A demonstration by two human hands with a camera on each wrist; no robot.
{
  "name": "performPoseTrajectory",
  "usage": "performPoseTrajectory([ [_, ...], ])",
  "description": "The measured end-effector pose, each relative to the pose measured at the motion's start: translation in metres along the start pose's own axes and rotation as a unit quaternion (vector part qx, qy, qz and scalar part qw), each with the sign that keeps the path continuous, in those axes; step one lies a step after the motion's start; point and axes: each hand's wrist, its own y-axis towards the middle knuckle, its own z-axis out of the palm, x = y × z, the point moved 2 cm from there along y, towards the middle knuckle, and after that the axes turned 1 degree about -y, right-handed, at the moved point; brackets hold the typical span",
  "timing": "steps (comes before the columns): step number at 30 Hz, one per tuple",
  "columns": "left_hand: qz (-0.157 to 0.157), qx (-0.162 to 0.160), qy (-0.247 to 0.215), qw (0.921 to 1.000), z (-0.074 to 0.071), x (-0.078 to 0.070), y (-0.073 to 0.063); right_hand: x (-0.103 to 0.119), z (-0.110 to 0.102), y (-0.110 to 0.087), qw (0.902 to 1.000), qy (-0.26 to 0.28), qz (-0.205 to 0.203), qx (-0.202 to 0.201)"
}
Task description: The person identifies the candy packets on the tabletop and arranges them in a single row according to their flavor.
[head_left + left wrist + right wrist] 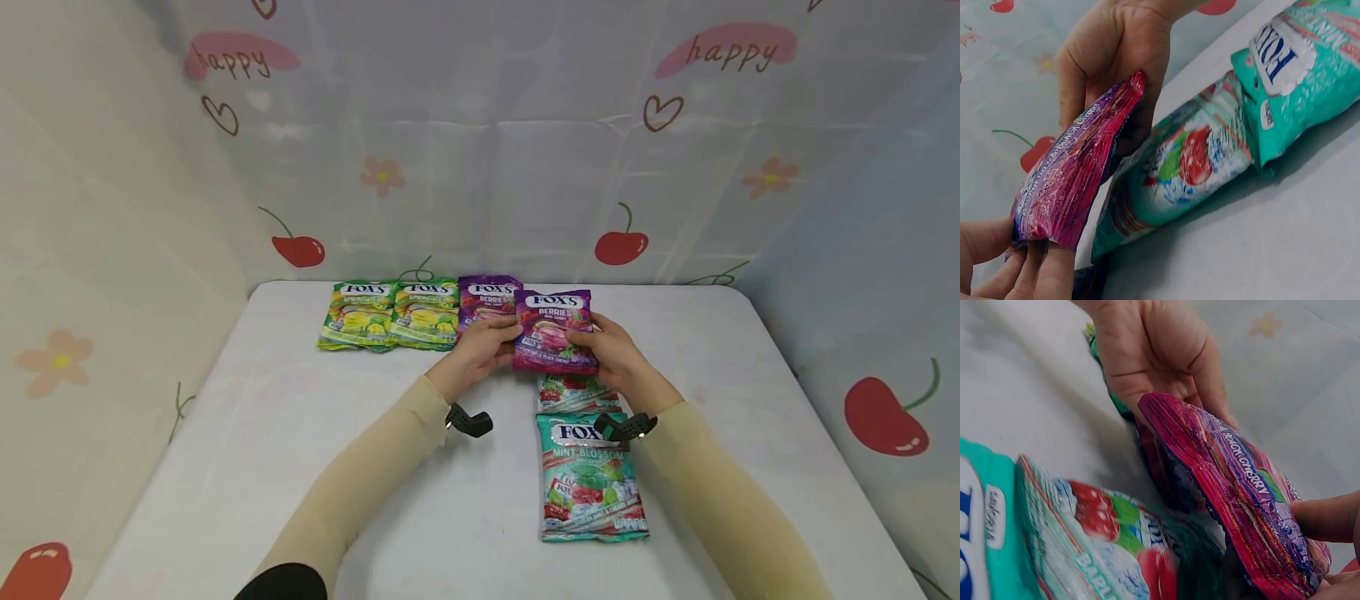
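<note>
A purple Fox's Berries candy bag (553, 333) is held up between both hands, tilted, above the far part of the table. My left hand (480, 350) pinches its left edge, thumb in front and fingers behind. On the opposite edge my right hand (618, 358) grips it the same way. Behind and left of it lies a second purple Berries bag (486, 298), partly covered by the left hand. Just below the held bag, a green-and-red candy bag (577, 395) shows only its lower part in the head view. Nearer, a teal Mint Blossom bag (588, 483) overlaps that bag's near end.
Two green-and-yellow Fox's Springtea bags (358, 315) lie side by side at the back left, in line with the purple bag. A white cloth covers the table (405, 500). Printed curtains (487, 183) hang behind and on both sides.
</note>
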Motion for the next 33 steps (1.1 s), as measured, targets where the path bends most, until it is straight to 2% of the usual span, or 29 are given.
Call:
performPoseTrajectory([
  [8, 0.001, -0.016, 0.028, 0.9995, 0.004, -0.007, 0.02, 0.004, -0.009, 0.026, 0.9999, -0.011, 0.011, -0.001],
  [14, 0.007, -0.022, 0.055, 0.9982, 0.011, -0.017, 0.031, 0.012, -0.018, 0.044, 0.9996, -0.03, -0.004, -0.002],
  [23, -0.004, -0.023, 0.047, 0.9986, 0.014, -0.035, 0.046, 0.027, -0.021, 0.069, 0.9989, -0.036, -0.008, -0.029],
  [28, 0.004, -0.038, 0.024, 0.999, 0.016, -0.031, 0.056, 0.029, -0.024, 0.083, 0.9976, -0.053, 0.001, -0.044],
  [33, 0.018, -0.032, 0.024, 0.999, 0.019, -0.028, 0.062, 0.025, -0.027, 0.09, 0.9969, -0.05, 0.003, -0.06],
])
